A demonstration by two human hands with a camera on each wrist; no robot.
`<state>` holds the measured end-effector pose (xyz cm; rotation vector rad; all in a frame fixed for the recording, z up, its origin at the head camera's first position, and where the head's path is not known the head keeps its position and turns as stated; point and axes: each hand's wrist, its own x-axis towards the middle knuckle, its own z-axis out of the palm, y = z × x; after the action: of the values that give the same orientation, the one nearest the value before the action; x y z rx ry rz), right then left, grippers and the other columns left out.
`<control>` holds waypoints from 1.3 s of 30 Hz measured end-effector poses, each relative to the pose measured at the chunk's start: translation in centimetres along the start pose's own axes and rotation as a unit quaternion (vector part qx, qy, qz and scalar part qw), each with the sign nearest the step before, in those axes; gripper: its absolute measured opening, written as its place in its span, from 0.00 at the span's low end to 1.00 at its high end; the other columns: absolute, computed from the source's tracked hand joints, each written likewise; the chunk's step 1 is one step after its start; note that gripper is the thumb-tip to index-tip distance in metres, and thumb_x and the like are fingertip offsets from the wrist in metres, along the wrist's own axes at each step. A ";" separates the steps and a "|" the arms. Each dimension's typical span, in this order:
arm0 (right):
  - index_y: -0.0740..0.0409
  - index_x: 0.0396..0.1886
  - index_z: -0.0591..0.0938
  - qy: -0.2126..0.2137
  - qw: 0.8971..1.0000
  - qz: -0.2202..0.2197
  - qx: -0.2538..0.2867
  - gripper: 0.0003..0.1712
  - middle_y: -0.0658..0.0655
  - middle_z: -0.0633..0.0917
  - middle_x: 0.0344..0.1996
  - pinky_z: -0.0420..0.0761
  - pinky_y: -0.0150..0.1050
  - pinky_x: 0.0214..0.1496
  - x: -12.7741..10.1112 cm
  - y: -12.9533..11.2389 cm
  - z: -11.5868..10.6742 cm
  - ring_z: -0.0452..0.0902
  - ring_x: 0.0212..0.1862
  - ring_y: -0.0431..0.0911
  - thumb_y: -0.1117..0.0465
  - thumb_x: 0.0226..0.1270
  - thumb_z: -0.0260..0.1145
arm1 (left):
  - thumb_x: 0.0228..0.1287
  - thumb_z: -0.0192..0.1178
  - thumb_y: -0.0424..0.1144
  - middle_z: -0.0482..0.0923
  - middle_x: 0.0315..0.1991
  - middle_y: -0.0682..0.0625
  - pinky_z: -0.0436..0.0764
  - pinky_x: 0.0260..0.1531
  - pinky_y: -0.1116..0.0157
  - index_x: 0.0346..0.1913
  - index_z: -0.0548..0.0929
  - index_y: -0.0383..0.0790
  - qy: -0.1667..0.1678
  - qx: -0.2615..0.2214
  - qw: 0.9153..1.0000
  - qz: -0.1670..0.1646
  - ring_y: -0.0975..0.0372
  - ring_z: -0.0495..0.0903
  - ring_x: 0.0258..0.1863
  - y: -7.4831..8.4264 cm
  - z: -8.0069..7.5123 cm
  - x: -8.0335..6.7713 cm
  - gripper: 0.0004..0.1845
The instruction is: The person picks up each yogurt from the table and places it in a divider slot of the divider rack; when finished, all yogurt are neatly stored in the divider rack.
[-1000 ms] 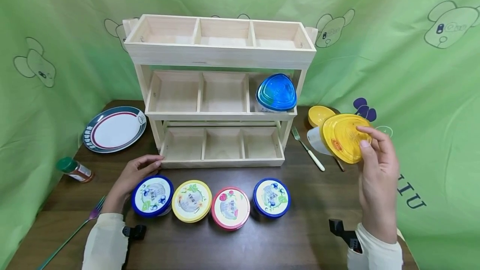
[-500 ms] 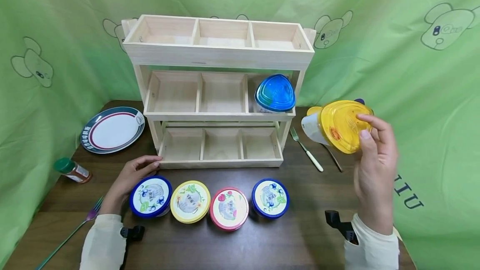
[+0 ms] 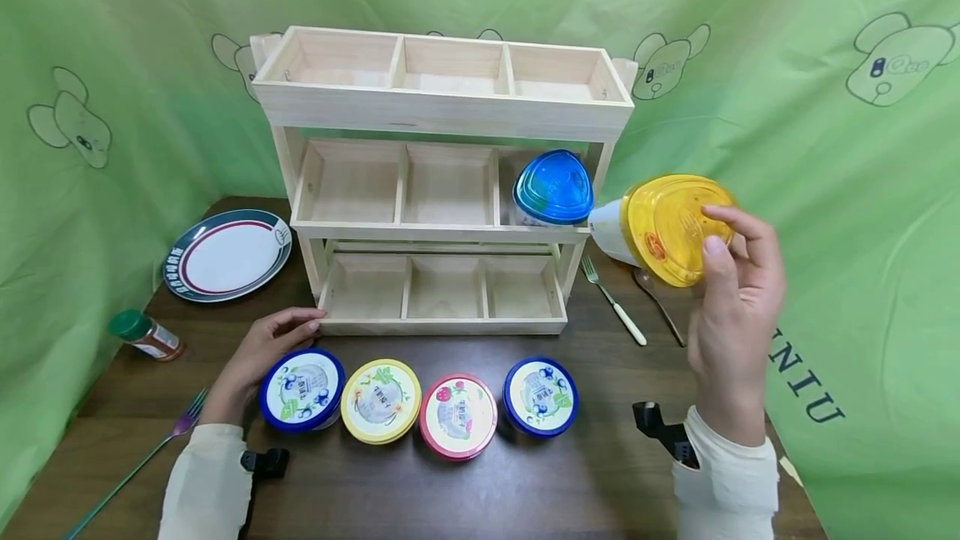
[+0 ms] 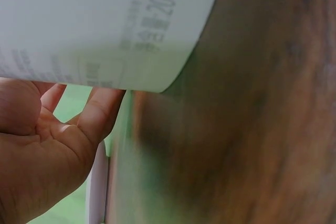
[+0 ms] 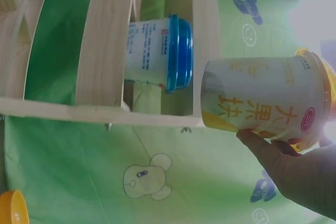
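Right of the wooden rack point(image 3: 442, 115), raised above the table point(image 3: 585, 490): one yellow-lidded cup point(image 3: 667, 223), tilted, lid toward the person, base toward the rack; contact with the wood cannot be told. Held by the right hand point(image 3: 738, 319), thumb and fingers clamped at the lid end. Handling, as judged: light to moderate, contents unseen; thin wall likely to give under a hard squeeze; smooth surface apt to slip; lid possibly liable to lift if it alone bears the load. Best hold: round the body, just below the rim. Form: tapering white wall with yellow print, translucent yellow plastic lid. Left hand point(image 3: 262, 352): fingers loosely extended, tips touching the left corner of the bottom tray point(image 3: 442, 328). Rack: pale, bare-grained wood, three tiers, each split into three square-edged compartments. Middle tier, right compartment: one blue-lidded cup point(image 3: 553, 187), lid glossy, rounded-triangular. Foreground: four round tubs point(image 3: 380, 402), flat printed lids, rims blue, yellow, pink, blue.
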<state>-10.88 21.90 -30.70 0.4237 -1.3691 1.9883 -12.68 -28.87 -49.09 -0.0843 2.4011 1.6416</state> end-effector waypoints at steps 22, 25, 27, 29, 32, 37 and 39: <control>0.65 0.65 0.81 -0.103 0.994 0.037 -0.009 0.17 0.70 0.73 0.67 0.87 0.41 0.60 0.0 0.6 5.4 0.78 0.61 0.59 0.67 0.83 0.58 | 0.86 0.58 0.46 0.76 0.73 0.34 0.83 0.51 0.73 0.75 0.77 0.33 -0.001 0.010 1.000 -0.018 0.63 0.82 0.58 -0.8 -0.1 0.2 0.26; 0.64 0.65 0.81 -0.117 0.992 0.039 -0.009 0.16 0.70 0.74 0.66 0.87 0.41 0.60 -0.1 0.9 6.1 0.79 0.60 0.58 0.66 0.84 0.59 | 0.86 0.59 0.46 0.76 0.72 0.34 0.82 0.51 0.73 0.75 0.77 0.34 0.001 0.011 1.000 -0.016 0.64 0.82 0.58 -0.7 -0.1 0.2 0.26; 0.63 0.65 0.81 -0.126 0.991 0.033 -0.012 0.16 0.70 0.75 0.65 0.87 0.41 0.60 0.0 1.2 6.6 0.79 0.59 0.57 0.66 0.84 0.59 | 0.86 0.59 0.46 0.76 0.72 0.34 0.82 0.52 0.73 0.75 0.77 0.33 0.000 0.006 1.000 -0.013 0.67 0.82 0.56 -0.6 -0.1 0.2 0.26; 0.63 0.64 0.82 -0.133 0.991 0.027 -0.016 0.16 0.69 0.75 0.64 0.86 0.41 0.61 0.0 1.8 7.1 0.79 0.59 0.56 0.66 0.83 0.59 | 0.86 0.59 0.45 0.77 0.72 0.34 0.83 0.52 0.73 0.75 0.77 0.32 0.000 -0.002 1.000 -0.009 0.70 0.82 0.54 -0.5 -0.1 0.1 0.26; 0.61 0.64 0.82 -0.147 0.988 0.020 -0.033 0.17 0.67 0.76 0.64 0.86 0.40 0.61 0.1 2.6 7.8 0.78 0.59 0.56 0.65 0.83 0.58 | 0.86 0.59 0.45 0.78 0.71 0.34 0.83 0.52 0.73 0.75 0.77 0.31 0.000 -0.012 1.000 -0.003 0.72 0.82 0.52 -0.4 -0.1 0.1 0.26; 0.58 0.65 0.82 -0.175 0.983 0.026 -0.042 0.17 0.65 0.77 0.65 0.85 0.39 0.61 0.0 4.0 9.0 0.77 0.59 0.56 0.65 0.84 0.56 | 0.86 0.59 0.46 0.77 0.72 0.34 0.83 0.52 0.73 0.75 0.78 0.32 0.001 -0.008 1.000 -0.006 0.69 0.82 0.55 -0.4 -0.1 0.1 0.26; 0.58 0.66 0.81 -0.183 0.982 0.029 -0.043 0.17 0.64 0.78 0.65 0.84 0.39 0.60 -0.3 4.5 9.4 0.77 0.59 0.56 0.64 0.85 0.55 | 0.86 0.59 0.47 0.76 0.73 0.34 0.83 0.52 0.73 0.75 0.77 0.33 0.001 -0.003 1.000 -0.006 0.66 0.82 0.57 -0.4 -0.2 0.1 0.27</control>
<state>-14.80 12.21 -30.24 0.7455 -1.7006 1.9545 -12.71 -29.17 -49.46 -0.1019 2.3912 1.6450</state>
